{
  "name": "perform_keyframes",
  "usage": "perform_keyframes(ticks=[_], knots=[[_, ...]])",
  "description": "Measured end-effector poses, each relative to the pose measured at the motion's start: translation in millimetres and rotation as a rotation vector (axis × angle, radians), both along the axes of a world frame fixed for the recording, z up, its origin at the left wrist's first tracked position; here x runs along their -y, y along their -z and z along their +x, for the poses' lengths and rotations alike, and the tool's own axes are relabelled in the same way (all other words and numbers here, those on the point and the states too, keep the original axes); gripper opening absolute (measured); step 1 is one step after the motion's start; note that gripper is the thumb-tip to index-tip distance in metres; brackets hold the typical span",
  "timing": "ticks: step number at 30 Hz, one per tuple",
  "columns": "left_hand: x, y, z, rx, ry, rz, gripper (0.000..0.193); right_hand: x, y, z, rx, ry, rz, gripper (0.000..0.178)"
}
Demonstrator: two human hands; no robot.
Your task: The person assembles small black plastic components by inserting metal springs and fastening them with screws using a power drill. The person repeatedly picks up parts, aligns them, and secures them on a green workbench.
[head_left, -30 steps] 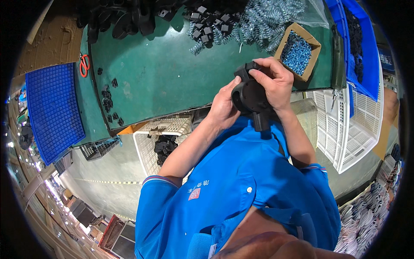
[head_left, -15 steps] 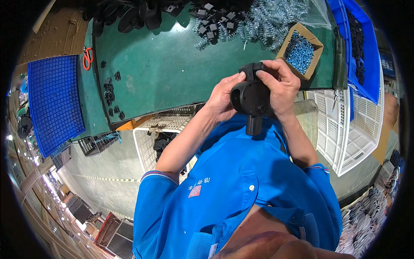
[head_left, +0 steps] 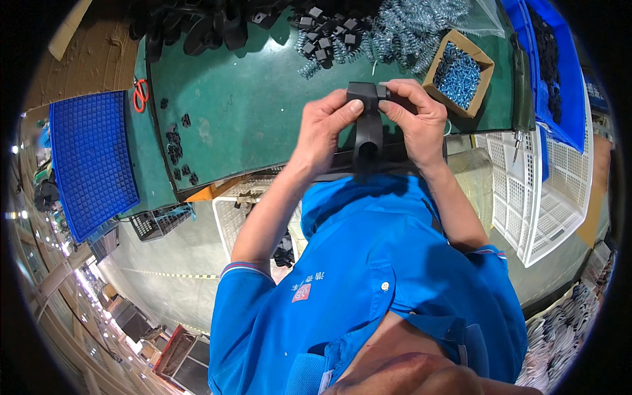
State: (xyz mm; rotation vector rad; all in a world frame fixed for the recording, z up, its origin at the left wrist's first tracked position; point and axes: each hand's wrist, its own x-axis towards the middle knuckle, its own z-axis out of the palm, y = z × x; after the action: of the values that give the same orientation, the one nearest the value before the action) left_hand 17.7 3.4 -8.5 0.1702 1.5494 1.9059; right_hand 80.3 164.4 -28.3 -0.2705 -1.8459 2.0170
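Observation:
Both hands hold a black plastic part (head_left: 368,128) above the front edge of the green table. Its block-shaped head points away from me, and a narrower body with a round hollow hangs toward my shirt. My left hand (head_left: 324,126) is closed around the head's left side, thumb on top. With thumb and fingers, my right hand (head_left: 418,122) pinches a small black block (head_left: 382,92) against the head's right side. Whether this block is separate or joined to the part, I cannot tell.
On the green table (head_left: 243,112) lie springs (head_left: 418,33), small black blocks (head_left: 322,43) and larger black parts (head_left: 204,33). A cardboard box (head_left: 486,69) of bluish screws stands right of my hands. Red scissors (head_left: 141,96) lie left; a power screwdriver (head_left: 519,99) hangs at the right edge.
The black part has turned, so its round face no longer shows and its head faces up. Both hands have shifted slightly left and away from my body.

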Motion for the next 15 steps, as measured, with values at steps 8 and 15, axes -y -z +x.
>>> perform_keyframes(ticks=[8,15], knots=[[-8.9,29.3,-23.9,-1.247,0.264,-0.678,0.036,-5.9,40.5,-4.3,0.186,0.046,0.894,0.022],[-11.2,29.2,-17.0,-1.117,0.29,-0.714,0.039,-6.4,45.2,-0.8,0.125,0.062,0.936,0.019]])
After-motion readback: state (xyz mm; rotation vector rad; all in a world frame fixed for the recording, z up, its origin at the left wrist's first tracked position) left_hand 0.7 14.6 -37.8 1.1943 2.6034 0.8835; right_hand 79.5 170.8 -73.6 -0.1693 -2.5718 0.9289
